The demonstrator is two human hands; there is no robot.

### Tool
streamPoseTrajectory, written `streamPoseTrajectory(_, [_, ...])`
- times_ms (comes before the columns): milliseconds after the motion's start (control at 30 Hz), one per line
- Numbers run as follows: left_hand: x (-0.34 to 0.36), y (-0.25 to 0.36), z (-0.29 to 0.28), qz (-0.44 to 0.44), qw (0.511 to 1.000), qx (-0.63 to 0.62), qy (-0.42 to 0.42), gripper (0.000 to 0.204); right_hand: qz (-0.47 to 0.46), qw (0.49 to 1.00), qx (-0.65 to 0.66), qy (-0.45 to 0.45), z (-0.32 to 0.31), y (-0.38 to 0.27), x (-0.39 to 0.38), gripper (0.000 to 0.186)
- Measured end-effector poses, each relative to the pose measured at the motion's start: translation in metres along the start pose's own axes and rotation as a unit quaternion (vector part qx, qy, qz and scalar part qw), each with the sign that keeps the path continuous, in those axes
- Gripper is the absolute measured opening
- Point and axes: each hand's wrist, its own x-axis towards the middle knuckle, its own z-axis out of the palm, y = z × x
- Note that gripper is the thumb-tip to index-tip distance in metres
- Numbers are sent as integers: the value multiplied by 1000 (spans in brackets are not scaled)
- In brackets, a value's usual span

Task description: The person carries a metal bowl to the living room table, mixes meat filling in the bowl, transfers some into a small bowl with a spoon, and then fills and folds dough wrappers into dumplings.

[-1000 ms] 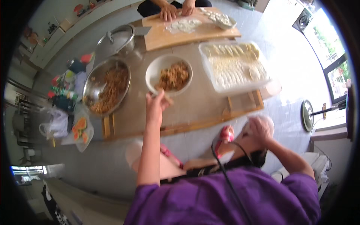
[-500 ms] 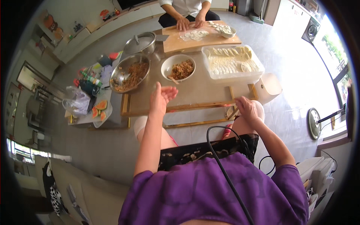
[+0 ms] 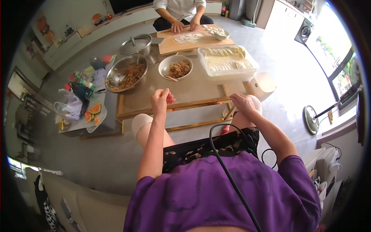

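Note:
In front of the table's near edge, my left hand [image 3: 159, 102] is raised with its fingers curled in. Nothing shows in it. My right hand [image 3: 242, 103] rests over my right knee beside the table's near right corner, fingers loosely stretched, holding nothing visible. Beyond my left hand, a white bowl [image 3: 164, 69] holds brown minced filling [image 3: 180, 69] with a spoon's handle leaning out. A large steel bowl [image 3: 112, 87] of similar filling stands to its left. At the right, a translucent plastic box [image 3: 228, 73] holds rows of dumplings [image 3: 223, 52] on a floury layer.
Across the table [image 3: 185, 91], a person's hands [image 3: 177, 27] work on a wooden board [image 3: 168, 46] with round dough wrappers [image 3: 190, 38]. A lidded steel pot [image 3: 143, 49] stands back left. Watermelon slices [image 3: 89, 118] lie on the left. A black cable [image 3: 228, 174] hangs over my lap.
My left hand has gone from spread fingers to curled ones and is slightly lower relative to the table. My right hand stays by the knee, its fingers flatter. The whole view has shifted a little.

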Motion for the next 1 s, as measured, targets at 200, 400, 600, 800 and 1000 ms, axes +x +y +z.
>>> streamPoseTrajectory(200, [-8,-38,-6,1,993,88,79,49,40,998,-30,-40,-11,-18,6,18])
streamPoseTrajectory(400, [-17,-56,-5,-40,999,26,22,42,33,996,-9,-82,0,-78,52,25])
streamPoseTrajectory(600, [-11,-34,38,-110,969,-203,-87,57,-127,981,148,11,49,-140,99,23])
streamPoseTrajectory(800, [14,-5,63,-187,900,-382,-100,75,-239,968,75,4,46,-136,120,37])
streamPoseTrajectory(1000, [33,-17,86,-5,987,47,-154,48,-143,986,-43,70,3,-56,182,22])
